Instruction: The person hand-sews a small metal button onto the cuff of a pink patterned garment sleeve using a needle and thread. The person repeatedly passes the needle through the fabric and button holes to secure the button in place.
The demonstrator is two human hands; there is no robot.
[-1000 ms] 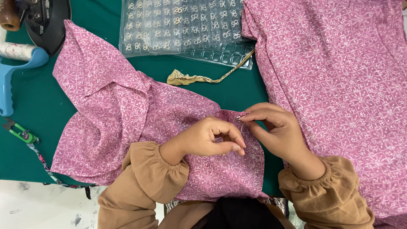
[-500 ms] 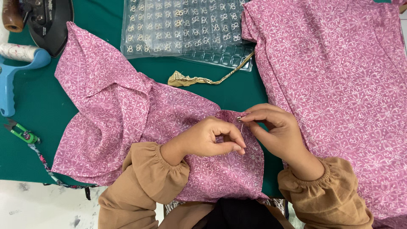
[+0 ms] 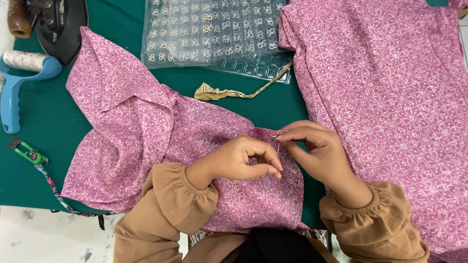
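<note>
Two hands hand-stitching pink patterned fabric [image 3: 146,141] on green table [image 3: 29,117].
Head view: left hand [image 3: 243,158] pinching the fabric's folded edge, right hand [image 3: 317,151] pinching a needle [image 3: 278,146] at that edge; next, probably pulling thread through, keeping the fold steady.

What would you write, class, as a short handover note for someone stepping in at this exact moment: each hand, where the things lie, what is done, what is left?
Left hand: curled, pinching the pink patterned fabric piece at its folded edge.
Right hand: fingertips hold a thin needle at that same edge.
Nearby: clear tray of small metal fasteners above, a second pink garment to the right, green snips and an iron to the left, all on the green table.
Done: the edge is folded and the needle sits at it.
Left: I cannot tell how much stitching remains.
</note>
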